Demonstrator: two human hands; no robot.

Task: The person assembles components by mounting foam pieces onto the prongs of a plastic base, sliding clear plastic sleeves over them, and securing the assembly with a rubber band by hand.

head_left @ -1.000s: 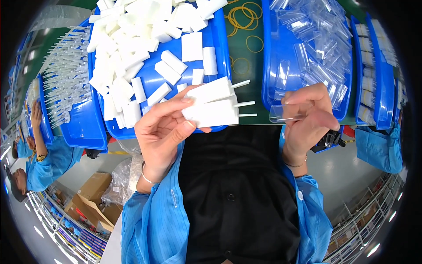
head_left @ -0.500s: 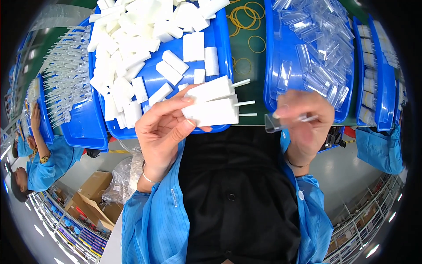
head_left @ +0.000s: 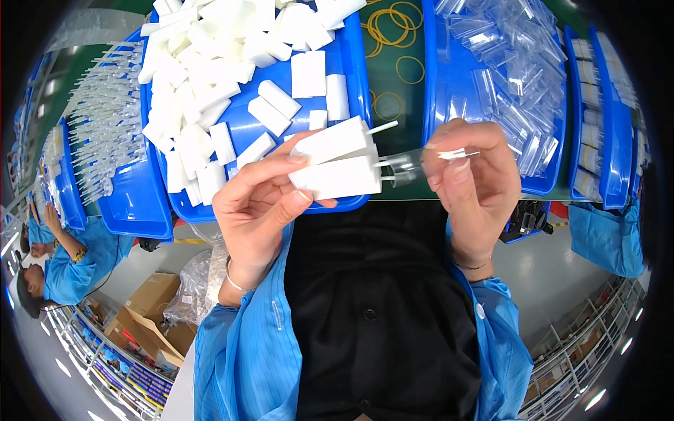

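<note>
My left hand is closed on white blocks, at least two stacked together. Thin white sticks poke out of their right ends. My right hand pinches a small clear plastic sleeve between thumb and fingers. The sleeve's left end is at the tips of the lower sticks; whether it is around them I cannot tell. A thin white piece also shows at my right fingertips, too small to make out.
Behind my left hand, a blue tray holds a heap of white blocks. Another blue tray has clear plastic sleeves. Yellow rubber bands lie between them. Many thin white sticks are piled at left. A person in blue works at far left.
My right hand has moved left and turned, bringing the clear sleeve from beside the sticks to the lower stick tips. My left hand and the blocks have barely shifted.
</note>
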